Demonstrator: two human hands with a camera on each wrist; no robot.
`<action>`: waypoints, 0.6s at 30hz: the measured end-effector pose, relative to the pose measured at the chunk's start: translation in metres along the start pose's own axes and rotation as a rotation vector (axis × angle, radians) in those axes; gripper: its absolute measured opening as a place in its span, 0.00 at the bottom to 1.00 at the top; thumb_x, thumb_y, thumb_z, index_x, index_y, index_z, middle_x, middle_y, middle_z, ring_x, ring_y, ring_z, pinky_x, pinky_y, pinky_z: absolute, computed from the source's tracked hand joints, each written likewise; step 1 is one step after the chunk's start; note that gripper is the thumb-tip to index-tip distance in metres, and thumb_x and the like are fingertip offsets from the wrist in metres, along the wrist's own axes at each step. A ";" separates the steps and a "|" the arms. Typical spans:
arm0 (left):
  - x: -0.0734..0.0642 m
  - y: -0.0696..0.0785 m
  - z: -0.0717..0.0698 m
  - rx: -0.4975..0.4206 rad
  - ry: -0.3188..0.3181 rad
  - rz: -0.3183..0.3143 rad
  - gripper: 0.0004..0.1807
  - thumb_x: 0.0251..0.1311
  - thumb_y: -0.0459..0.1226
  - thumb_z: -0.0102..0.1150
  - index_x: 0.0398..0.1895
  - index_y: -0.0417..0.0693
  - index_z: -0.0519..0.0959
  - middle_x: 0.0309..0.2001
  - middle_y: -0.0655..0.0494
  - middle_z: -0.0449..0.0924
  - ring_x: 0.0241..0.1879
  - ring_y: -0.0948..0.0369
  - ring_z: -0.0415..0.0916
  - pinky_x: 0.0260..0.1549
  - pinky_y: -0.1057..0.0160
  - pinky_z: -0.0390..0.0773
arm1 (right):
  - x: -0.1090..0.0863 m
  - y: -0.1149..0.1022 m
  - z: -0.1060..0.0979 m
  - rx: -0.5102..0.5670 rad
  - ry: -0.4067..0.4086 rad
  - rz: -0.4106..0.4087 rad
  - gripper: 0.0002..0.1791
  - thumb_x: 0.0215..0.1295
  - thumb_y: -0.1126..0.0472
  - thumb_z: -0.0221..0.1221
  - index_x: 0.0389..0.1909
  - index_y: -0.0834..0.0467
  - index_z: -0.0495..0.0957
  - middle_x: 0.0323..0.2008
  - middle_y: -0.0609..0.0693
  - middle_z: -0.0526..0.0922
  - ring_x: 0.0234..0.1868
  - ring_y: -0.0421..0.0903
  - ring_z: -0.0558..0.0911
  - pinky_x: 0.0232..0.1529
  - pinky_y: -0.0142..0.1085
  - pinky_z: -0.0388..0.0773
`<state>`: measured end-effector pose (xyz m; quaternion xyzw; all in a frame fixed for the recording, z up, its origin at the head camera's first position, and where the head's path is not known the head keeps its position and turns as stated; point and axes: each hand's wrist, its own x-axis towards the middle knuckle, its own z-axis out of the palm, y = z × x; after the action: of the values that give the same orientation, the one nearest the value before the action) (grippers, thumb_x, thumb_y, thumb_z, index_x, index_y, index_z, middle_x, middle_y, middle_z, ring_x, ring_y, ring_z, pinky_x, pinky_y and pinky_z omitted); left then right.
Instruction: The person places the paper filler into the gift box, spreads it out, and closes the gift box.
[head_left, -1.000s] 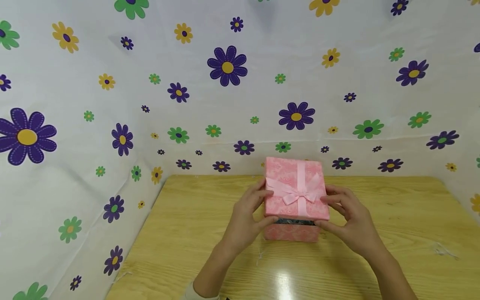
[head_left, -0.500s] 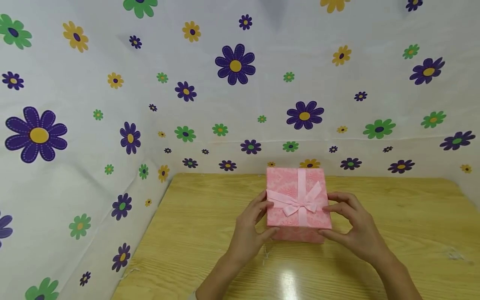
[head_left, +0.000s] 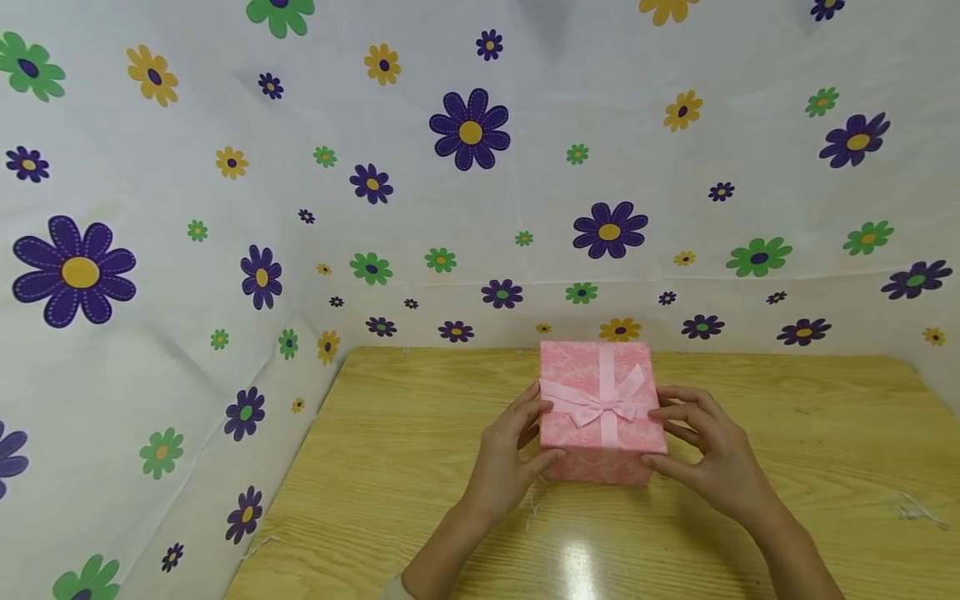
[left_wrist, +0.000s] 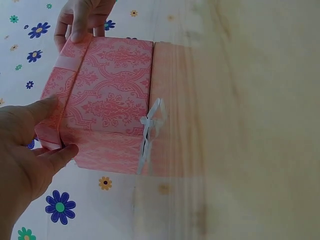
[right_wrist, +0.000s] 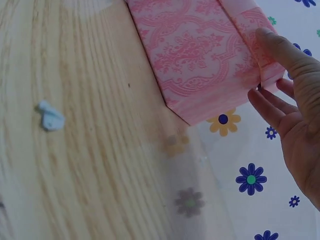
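Note:
A pink patterned gift box (head_left: pixel 597 468) stands near the back of the table, its lid (head_left: pixel 567 360) down over the top. Pale pink ribbon with a bow (head_left: pixel 607 410) crosses the lid. My left hand (head_left: pixel 501 460) holds the lid's left side, thumb at the front corner and fingers along the side. On the opposite side my right hand (head_left: pixel 718 457) holds the lid the same way. In the left wrist view, the box wall (left_wrist: pixel 112 85) is upright below the lid's rim (left_wrist: pixel 70 62). What lies inside the box is hidden.
White string (left_wrist: pixel 152 122) lies by the box's foot. Another white scrap (head_left: pixel 921 510) is on the table's right side, and one more (head_left: pixel 262 546) near its left edge. Flowered cloth (head_left: pixel 405 225) hangs behind and left of the wooden table (head_left: pixel 390 450).
Both hands have brought the lid down onto the box, covering the dark contents that showed in the gap a second ago. In the last half second the lid has shifted only slightly.

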<state>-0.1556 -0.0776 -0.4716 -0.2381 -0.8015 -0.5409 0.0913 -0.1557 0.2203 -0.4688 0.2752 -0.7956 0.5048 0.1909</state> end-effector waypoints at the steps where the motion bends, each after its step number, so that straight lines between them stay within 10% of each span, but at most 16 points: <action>1: 0.001 0.000 0.001 -0.006 -0.003 -0.007 0.32 0.59 0.29 0.75 0.68 0.44 0.76 0.81 0.53 0.60 0.72 0.51 0.72 0.60 0.57 0.79 | 0.000 0.001 0.001 0.009 0.002 0.011 0.34 0.41 0.85 0.77 0.51 0.60 0.83 0.64 0.60 0.74 0.66 0.33 0.76 0.55 0.27 0.79; 18: 0.008 -0.006 0.003 -0.075 -0.029 -0.102 0.30 0.63 0.30 0.71 0.68 0.38 0.75 0.81 0.48 0.59 0.74 0.51 0.67 0.58 0.66 0.78 | -0.003 0.011 0.008 0.009 0.020 0.028 0.33 0.51 0.84 0.73 0.60 0.65 0.81 0.64 0.63 0.78 0.61 0.30 0.80 0.51 0.26 0.82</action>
<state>-0.1649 -0.0741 -0.4749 -0.2079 -0.7931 -0.5709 0.0433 -0.1607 0.2175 -0.4818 0.2598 -0.7952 0.5137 0.1903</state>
